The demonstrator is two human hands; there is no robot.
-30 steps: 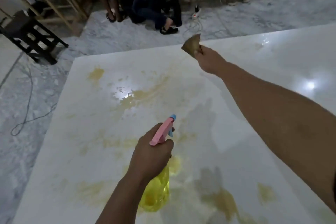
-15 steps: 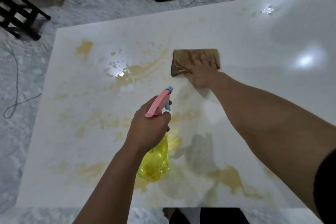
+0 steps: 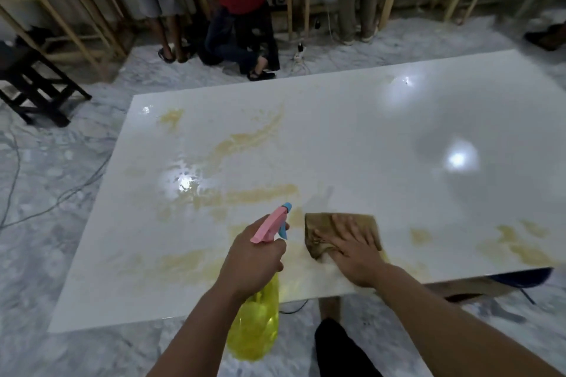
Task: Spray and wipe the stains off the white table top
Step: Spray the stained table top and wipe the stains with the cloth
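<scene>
The white table top (image 3: pixel 352 138) carries yellowish-brown stains (image 3: pixel 245 144) across its left and middle, with more near the right front edge. My left hand (image 3: pixel 254 260) grips a yellow spray bottle (image 3: pixel 255 324) with a pink and blue trigger head, held over the front edge and pointing away from me. My right hand (image 3: pixel 355 251) presses flat, fingers spread, on a brown cloth (image 3: pixel 318 232) lying on the table near the front edge, just right of the bottle's nozzle.
A dark wooden stool (image 3: pixel 33 86) stands on the marble floor at the left. Several people's legs (image 3: pixel 242 40) and wooden frames stand beyond the far edge. Cables (image 3: pixel 55 202) trail over the floor at the left. A power strip (image 3: pixel 300 55) lies behind the table.
My right hand brought the cloth down from the air onto the far middle of the table, then dragged it toward me to the front edge. The left hand kept hold of the bottle.
</scene>
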